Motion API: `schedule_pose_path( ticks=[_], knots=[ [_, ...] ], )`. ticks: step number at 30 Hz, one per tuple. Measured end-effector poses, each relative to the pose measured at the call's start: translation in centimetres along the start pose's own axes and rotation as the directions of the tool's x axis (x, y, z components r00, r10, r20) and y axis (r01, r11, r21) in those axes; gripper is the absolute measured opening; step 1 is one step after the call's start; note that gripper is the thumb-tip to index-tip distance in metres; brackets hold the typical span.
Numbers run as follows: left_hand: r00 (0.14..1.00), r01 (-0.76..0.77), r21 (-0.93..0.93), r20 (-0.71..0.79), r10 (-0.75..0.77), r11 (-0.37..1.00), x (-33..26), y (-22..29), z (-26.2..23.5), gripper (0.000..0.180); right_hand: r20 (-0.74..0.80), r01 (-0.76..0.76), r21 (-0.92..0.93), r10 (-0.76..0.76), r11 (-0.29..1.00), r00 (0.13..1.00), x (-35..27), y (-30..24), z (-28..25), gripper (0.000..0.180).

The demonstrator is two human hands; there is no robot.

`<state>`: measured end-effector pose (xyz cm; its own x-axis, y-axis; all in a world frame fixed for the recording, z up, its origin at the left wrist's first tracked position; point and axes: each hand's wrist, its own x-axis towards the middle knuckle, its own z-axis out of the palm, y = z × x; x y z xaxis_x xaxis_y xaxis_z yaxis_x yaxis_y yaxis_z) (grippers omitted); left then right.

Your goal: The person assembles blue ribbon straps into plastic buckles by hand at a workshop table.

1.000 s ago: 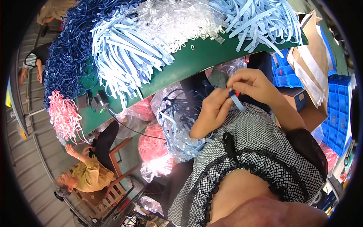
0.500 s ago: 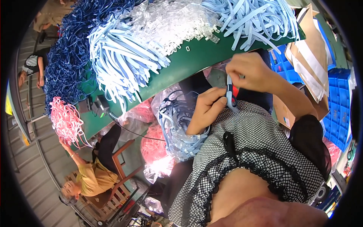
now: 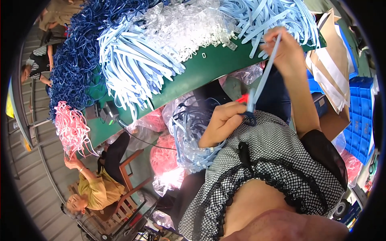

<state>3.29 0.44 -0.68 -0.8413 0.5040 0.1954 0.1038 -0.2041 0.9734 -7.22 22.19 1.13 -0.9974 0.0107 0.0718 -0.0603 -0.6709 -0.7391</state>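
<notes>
A light blue ribbed strap (image 3: 265, 75) runs taut and slanting between my two hands. My right hand (image 3: 287, 56), raised near the table edge, pinches its upper end. Lower down, my left hand (image 3: 223, 123) is closed around the strap's other end, close to my lap. A dark blue loop (image 3: 249, 117) hangs beside the left fingertips, and a small red piece (image 3: 243, 98) shows just above them; its kind is unclear. Below my left wrist lies a bundle of light blue straps with clear plastic pieces (image 3: 193, 144).
The green table (image 3: 209, 66) carries light blue straps (image 3: 134, 66), dark blue cords (image 3: 74, 64), clear plastic pieces (image 3: 181, 24) and pink straps (image 3: 72, 124). Blue crates (image 3: 359, 116) and a cardboard box (image 3: 335, 122) stand at right. A co-worker in yellow (image 3: 102, 186) sits at lower left.
My right hand has moved up and away from my left hand, drawing the light blue strap out long. My left hand stays nearly in place.
</notes>
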Motion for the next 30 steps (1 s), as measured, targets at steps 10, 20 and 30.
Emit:
schedule_pose_path(
  ticks=[10,20,30],
  knots=[
    [0.97,0.209,0.025,-0.133,-0.204,0.978,1.0,-0.9,-0.7,0.021,0.493,0.339,-0.774,0.172,0.535,0.853,-3.4,3.9,2.1,0.011],
    [0.976,0.216,0.234,-0.083,-0.202,0.948,2.6,-1.7,-1.1,0.02,0.475,0.422,-0.795,0.014,0.437,0.88,-1.0,4.4,0.4,0.011],
    [0.8,0.369,0.828,-0.514,0.309,0.422,6.5,-3.0,-5.7,0.012,0.211,-0.216,-0.643,0.441,0.735,0.872,-0.9,2.3,0.7,0.015]
  ],
)
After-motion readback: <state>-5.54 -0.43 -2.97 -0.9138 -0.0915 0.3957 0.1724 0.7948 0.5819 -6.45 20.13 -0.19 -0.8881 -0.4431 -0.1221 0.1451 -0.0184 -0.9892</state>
